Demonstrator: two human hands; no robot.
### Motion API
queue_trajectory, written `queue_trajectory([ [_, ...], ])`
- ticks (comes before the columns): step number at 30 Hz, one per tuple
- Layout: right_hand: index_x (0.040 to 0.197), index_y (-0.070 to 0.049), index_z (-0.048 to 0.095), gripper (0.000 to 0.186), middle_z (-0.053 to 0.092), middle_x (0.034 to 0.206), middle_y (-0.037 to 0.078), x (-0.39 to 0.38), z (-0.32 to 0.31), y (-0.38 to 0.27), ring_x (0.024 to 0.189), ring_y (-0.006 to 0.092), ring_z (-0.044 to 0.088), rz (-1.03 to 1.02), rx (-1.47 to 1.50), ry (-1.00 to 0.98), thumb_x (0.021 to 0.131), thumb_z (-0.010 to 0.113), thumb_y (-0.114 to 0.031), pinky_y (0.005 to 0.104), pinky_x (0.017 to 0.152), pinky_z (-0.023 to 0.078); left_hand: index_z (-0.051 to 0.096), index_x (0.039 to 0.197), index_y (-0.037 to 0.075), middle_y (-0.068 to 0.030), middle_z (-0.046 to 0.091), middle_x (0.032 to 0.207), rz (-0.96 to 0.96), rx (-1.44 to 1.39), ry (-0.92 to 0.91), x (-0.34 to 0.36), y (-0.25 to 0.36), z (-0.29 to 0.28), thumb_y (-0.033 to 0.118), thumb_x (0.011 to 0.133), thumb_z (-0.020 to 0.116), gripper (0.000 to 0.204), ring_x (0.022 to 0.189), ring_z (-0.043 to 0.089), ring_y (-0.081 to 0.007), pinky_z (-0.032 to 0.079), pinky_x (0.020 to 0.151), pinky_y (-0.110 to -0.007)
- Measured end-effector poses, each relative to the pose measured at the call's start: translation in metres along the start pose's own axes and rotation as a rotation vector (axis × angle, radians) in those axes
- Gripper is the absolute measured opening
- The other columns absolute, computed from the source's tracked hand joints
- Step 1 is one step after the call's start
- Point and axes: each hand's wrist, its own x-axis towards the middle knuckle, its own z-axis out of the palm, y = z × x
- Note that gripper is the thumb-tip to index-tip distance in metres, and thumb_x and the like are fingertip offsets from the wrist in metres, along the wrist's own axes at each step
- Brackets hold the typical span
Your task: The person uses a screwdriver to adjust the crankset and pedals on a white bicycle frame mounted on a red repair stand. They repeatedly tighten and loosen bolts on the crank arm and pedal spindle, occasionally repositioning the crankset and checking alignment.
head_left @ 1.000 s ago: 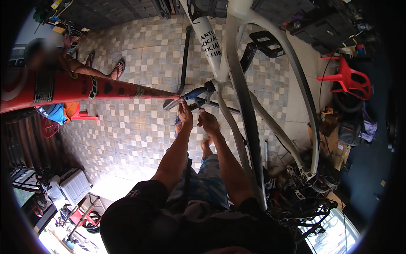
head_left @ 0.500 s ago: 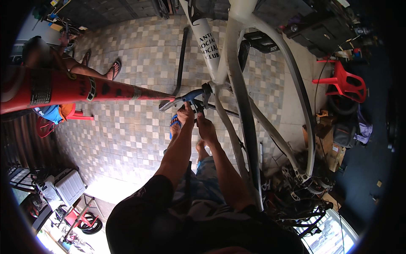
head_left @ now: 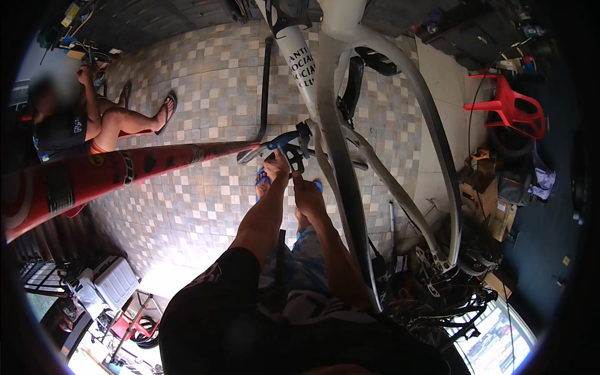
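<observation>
A large red tube with stickers reaches from the left edge to the middle. By its narrow end sits a blue piece with dark fittings. My left hand is closed just below the blue piece; what its fingers grip is hidden. Close on its right, my right hand has its fingers curled, thumb up, at the lower end of a black looped part. The pale bicycle frame stands just right of both hands, with dark lettering on one tube.
Black bar lies along the tiled floor. A seated person is at far left. A red plastic chair, cardboard boxes and a dark bag stand right. Bicycle parts crowd the lower right; a pale case is lower left.
My view has shifted, so the red tube sits lower at left and the bicycle frame further left. The black looped part shows more clearly. The seated person is more in view, one hand raised.
</observation>
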Motion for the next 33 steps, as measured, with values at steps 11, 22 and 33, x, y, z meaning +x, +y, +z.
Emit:
queue_trajectory([
  [11, 0.091, 0.004, 0.062, 0.063, 0.066, 0.078, 0.029, -0.013, -0.001, -0.015, 0.085, 0.0518, 0.065, -0.196, -0.101, -0.04, 0.113, 0.033, -0.047, 0.0566, 0.076, 0.048, 0.073, 0.1, -0.004, -0.0296, 0.073, 0.095, 0.365, -0.06, 0.219, 0.07, -0.029, 0.036, 0.033, 0.099, 0.059, 0.04, 0.095, 0.07, -0.0499, 0.054, 0.083, -0.053],
  [22, 0.117, -0.005, 0.061, 0.031, 0.073, 0.096, 0.024, -0.048, -0.005, -0.062, 0.09, 0.0453, 0.072, -0.173, -0.157, 0.262, 0.104, 0.054, -0.032, 0.0575, 0.077, 0.056, 0.076, 0.097, -0.002, -0.0285, 0.074, 0.093, 0.097, -0.144, -0.067, 0.011, -0.01, -0.019, 0.064, 0.1, 0.051, 0.071, 0.091, 0.071, -0.046, 0.052, 0.08, -0.051],
  [33, 0.1, 0.0, 0.062, 0.027, 0.07, 0.093, 0.026, 0.004, 0.009, -0.095, 0.088, 0.0455, 0.071, -0.366, -0.246, 0.426, 0.102, 0.058, -0.027, 0.0546, 0.076, 0.058, 0.075, 0.092, -0.003, -0.0252, 0.074, 0.084, 0.102, -0.155, -0.389, -0.024, -0.019, -0.06, 0.069, 0.101, 0.048, 0.077, 0.079, 0.071, -0.0388, 0.052, 0.071, -0.048],
])
